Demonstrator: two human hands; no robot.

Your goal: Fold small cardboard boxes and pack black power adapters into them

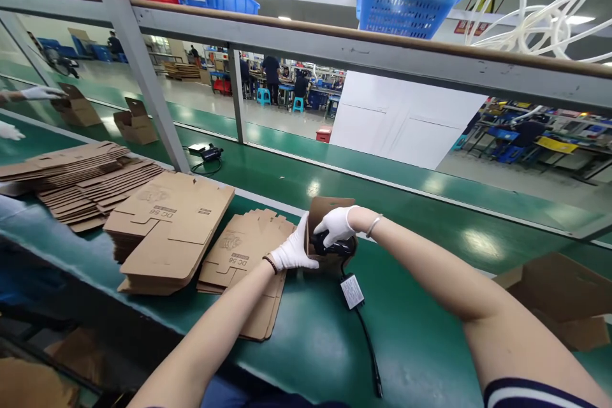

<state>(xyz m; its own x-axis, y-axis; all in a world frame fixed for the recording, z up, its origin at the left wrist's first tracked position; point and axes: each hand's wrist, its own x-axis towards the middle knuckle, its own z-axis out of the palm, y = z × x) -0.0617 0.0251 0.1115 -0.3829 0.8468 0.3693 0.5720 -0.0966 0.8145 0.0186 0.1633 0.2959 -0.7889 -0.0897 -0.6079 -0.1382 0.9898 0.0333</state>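
Both my hands wear white gloves and meet at a small open cardboard box (329, 213) standing on the green bench. My left hand (295, 250) grips the box's left side. Curled over the box's mouth, my right hand (336, 224) presses a black power adapter (329, 247) into it. The adapter's black cable (367, 338) hangs out toward me, with a small white label (352, 291) on it. A stack of flat box blanks (241, 261) lies just left of my left hand.
More flat cardboard blanks are piled at left (167, 229) and far left (79, 182). Another black adapter (208, 153) lies on the conveyor belt. Folded boxes (136, 121) stand further left, by another person's gloved hands (41, 93). A brown box (561, 296) sits at right. Blue and red bins (406, 0) rest on the overhead rail.
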